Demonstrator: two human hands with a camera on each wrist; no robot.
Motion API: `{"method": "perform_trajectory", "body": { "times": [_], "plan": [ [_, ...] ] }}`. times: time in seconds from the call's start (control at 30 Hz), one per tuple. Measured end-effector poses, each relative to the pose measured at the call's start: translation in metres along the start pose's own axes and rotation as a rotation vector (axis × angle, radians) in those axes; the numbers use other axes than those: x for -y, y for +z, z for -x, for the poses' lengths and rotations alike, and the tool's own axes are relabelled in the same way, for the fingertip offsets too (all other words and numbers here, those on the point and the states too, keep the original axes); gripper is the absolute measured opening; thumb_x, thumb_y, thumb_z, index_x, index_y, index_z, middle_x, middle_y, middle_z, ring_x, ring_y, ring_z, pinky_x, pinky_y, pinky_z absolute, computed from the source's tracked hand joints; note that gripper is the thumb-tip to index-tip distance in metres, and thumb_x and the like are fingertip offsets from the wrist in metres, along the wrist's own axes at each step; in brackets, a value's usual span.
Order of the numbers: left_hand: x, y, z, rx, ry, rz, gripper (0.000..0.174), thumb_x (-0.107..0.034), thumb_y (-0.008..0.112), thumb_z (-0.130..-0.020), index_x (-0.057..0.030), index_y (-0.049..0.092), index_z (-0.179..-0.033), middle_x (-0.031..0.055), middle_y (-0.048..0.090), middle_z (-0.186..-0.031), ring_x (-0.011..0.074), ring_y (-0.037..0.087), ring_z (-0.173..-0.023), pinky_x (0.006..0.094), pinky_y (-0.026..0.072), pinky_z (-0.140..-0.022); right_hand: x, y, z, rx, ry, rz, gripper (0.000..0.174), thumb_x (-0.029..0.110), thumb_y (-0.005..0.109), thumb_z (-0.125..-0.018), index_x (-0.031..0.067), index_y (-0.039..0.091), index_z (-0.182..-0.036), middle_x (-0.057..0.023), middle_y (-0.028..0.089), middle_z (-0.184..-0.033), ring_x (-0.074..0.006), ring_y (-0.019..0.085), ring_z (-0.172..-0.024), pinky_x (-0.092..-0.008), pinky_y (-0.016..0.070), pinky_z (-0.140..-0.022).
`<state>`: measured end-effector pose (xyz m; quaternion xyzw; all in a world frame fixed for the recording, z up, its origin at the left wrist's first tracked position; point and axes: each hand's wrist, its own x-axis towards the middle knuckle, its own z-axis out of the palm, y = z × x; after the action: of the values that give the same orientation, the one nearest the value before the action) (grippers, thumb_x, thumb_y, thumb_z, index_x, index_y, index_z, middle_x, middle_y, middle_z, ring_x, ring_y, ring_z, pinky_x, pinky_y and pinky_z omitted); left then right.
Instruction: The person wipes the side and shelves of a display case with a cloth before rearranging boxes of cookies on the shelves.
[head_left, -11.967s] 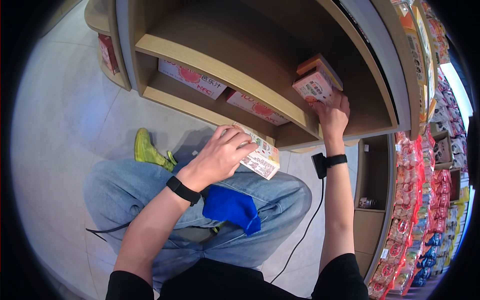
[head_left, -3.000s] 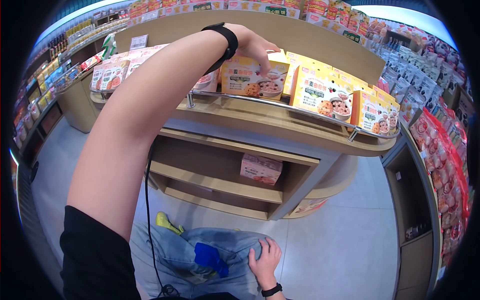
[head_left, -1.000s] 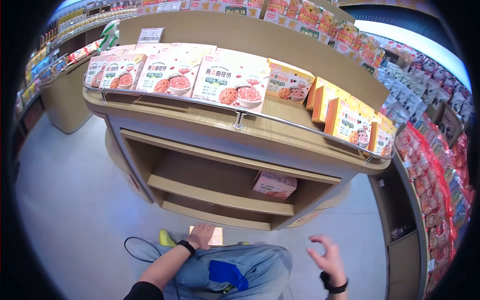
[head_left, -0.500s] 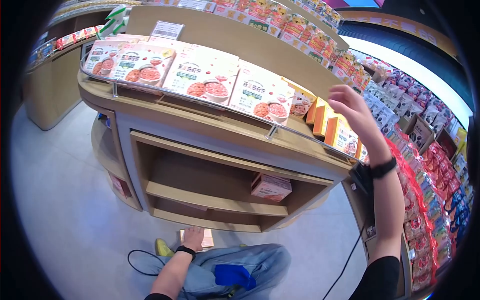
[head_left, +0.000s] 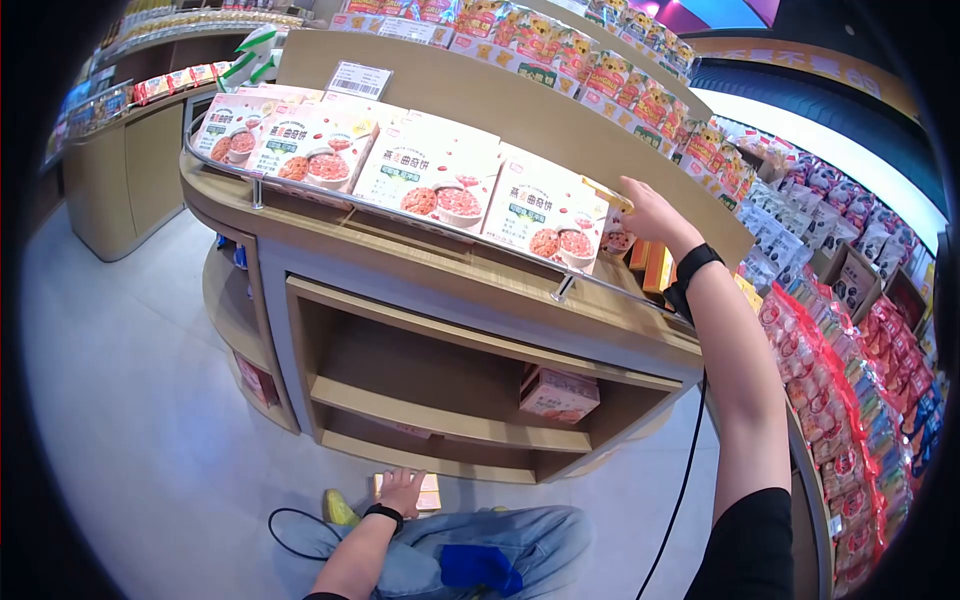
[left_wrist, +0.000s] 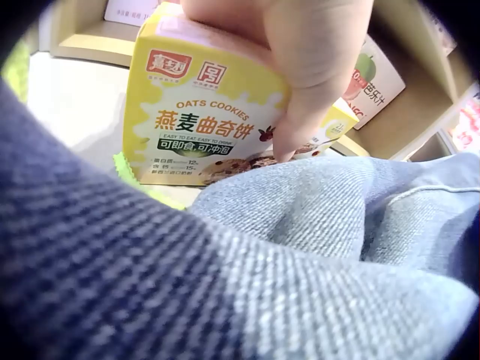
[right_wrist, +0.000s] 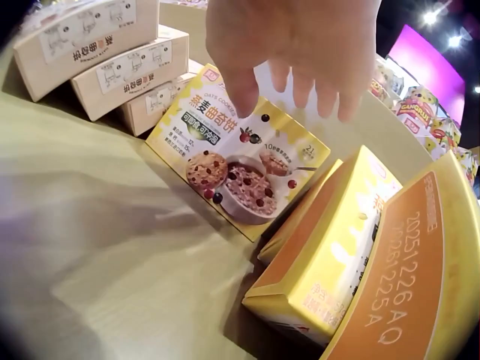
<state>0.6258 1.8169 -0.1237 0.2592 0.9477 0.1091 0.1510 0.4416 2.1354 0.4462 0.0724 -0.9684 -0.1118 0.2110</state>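
In the head view my left hand point(head_left: 402, 490) is low in front of my knees, on a yellow oat cookie box point(head_left: 431, 492). The left wrist view shows its thumb point(left_wrist: 289, 135) gripping the front of that box, the palm over the top. My right hand point(head_left: 655, 215) reaches over the display's top shelf. In the right wrist view its fingers are extended at the upper edge of another yellow cookie box point(right_wrist: 251, 169), thumb in front, the other fingertips beyond that edge. Two more yellow boxes point(right_wrist: 322, 255) stand tilted nearer the camera.
Pink-and-white cookie boxes point(head_left: 425, 175) line the top shelf behind a metal rail point(head_left: 258, 192). A pink box point(head_left: 560, 395) sits on the lower shelf point(head_left: 440, 400). A blue cloth point(head_left: 480, 567) lies on my lap; a black cable point(head_left: 680, 500) hangs from the right wrist.
Three seconds ago my left hand was over the top shelf; since then it has come down onto the low box. My right hand rose from the knee, then moved left to the rear yellow box.
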Motion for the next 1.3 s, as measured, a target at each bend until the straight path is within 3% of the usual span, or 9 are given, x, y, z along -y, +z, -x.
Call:
{"method": "perform_trajectory", "body": {
  "times": [0.3,0.57,0.93,0.97,1.03,1.07,1.13,1.23,1.3],
  "plan": [
    [-0.001,0.001,-0.003,0.042,-0.016,-0.006,0.105,-0.031,0.087,-0.058,-0.0162,0.035,-0.148,0.0171,0.048,-0.132,0.0330,0.044,-0.128,0.0499,0.0308,-0.104,0.025,-0.013,0.019,0.062,0.077,0.188,0.070,0.018,0.076,-0.075,0.0102,0.049,-0.139,-0.0266,0.047,-0.132,-0.0445,0.050,-0.124,-0.0465,0.0452,-0.103],
    [-0.001,0.001,-0.002,0.026,-0.024,0.028,0.101,-0.029,0.086,-0.059,-0.0171,0.037,-0.146,0.0167,0.048,-0.132,0.0326,0.043,-0.129,0.0502,0.0297,-0.105,0.026,-0.048,0.030,0.007,0.222,0.112,0.047,0.023,0.079,-0.065,0.0093,0.061,-0.106,-0.0135,0.068,-0.107,-0.0326,0.064,-0.106,-0.0420,0.0529,-0.087],
    [0.000,0.010,-0.007,-0.031,-0.022,0.037,0.103,-0.026,0.085,-0.056,-0.0153,0.037,-0.147,0.0179,0.049,-0.129,0.0341,0.046,-0.127,0.0500,0.0328,-0.104,0.057,-0.132,0.190,-0.898,-0.243,-0.206,0.040,0.026,0.070,-0.090,-0.0038,0.057,-0.114,-0.0122,0.069,-0.094,-0.0250,0.069,-0.092,-0.0385,0.0533,-0.079],
    [-0.002,0.004,-0.002,-0.026,0.022,0.035,0.101,-0.026,0.084,-0.055,-0.0147,0.040,-0.145,0.0182,0.052,-0.127,0.0346,0.048,-0.125,0.0502,0.0341,-0.102,0.065,-0.126,0.222,-0.949,-0.322,-0.038,0.041,0.025,0.068,-0.093,-0.0055,0.055,-0.117,-0.0116,0.068,-0.097,-0.0252,0.068,-0.091,-0.0385,0.0533,-0.079],
    [-0.008,0.008,-0.002,-0.029,0.071,0.080,0.098,-0.026,0.084,-0.055,-0.0150,0.042,-0.144,0.0186,0.053,-0.126,0.0351,0.049,-0.124,0.0502,0.0340,-0.103,0.072,-0.069,0.298,-0.709,-0.118,-0.628,0.048,0.025,0.070,-0.090,-0.0030,0.051,-0.124,-0.0141,0.066,-0.106,-0.0288,0.067,-0.090,-0.0404,0.0532,-0.078],
    [-0.003,0.029,-0.005,-0.006,0.069,0.082,0.098,-0.026,0.084,-0.055,-0.0150,0.042,-0.144,0.0186,0.053,-0.126,0.0351,0.049,-0.124,0.0502,0.0340,-0.103,0.066,-0.068,0.321,-0.425,-0.379,-0.002,0.055,0.023,0.073,-0.086,0.0018,0.046,-0.129,-0.0161,0.063,-0.112,-0.0313,0.066,-0.091,-0.0413,0.0530,-0.076],
    [0.016,0.089,-0.036,-0.063,0.319,0.252,0.099,-0.028,0.084,-0.057,-0.0176,0.041,-0.145,0.0189,0.053,-0.127,0.0348,0.049,-0.125,0.0532,0.0328,-0.104,0.107,0.011,0.351,-0.219,-0.338,-0.787,0.055,0.017,0.080,-0.077,0.0073,0.053,-0.124,-0.0146,0.065,-0.108,-0.0326,0.065,-0.093,-0.0411,0.0516,-0.078],
    [0.017,0.155,-0.060,-0.196,0.398,0.114,0.101,-0.031,0.085,-0.058,-0.0205,0.039,-0.147,0.0176,0.052,-0.129,0.0341,0.047,-0.128,0.0575,0.0317,-0.104,0.155,0.110,0.359,-0.120,-0.355,-0.846,0.056,0.023,0.079,-0.079,0.0016,0.054,-0.124,-0.0173,0.064,-0.111,-0.0354,0.062,-0.098,-0.0415,0.0493,-0.082],
    [-0.035,0.022,-0.002,0.107,0.120,-0.026,0.107,-0.034,0.087,-0.059,-0.0221,0.033,-0.151,0.0175,0.047,-0.138,0.0353,0.042,-0.132,0.0611,0.0308,-0.103,0.173,0.181,0.359,-0.092,-0.263,-0.766,0.054,0.021,0.076,-0.080,0.0026,0.054,-0.126,-0.0161,0.062,-0.111,-0.0350,0.060,-0.098,-0.0421,0.0462,-0.082]
  ]
}}
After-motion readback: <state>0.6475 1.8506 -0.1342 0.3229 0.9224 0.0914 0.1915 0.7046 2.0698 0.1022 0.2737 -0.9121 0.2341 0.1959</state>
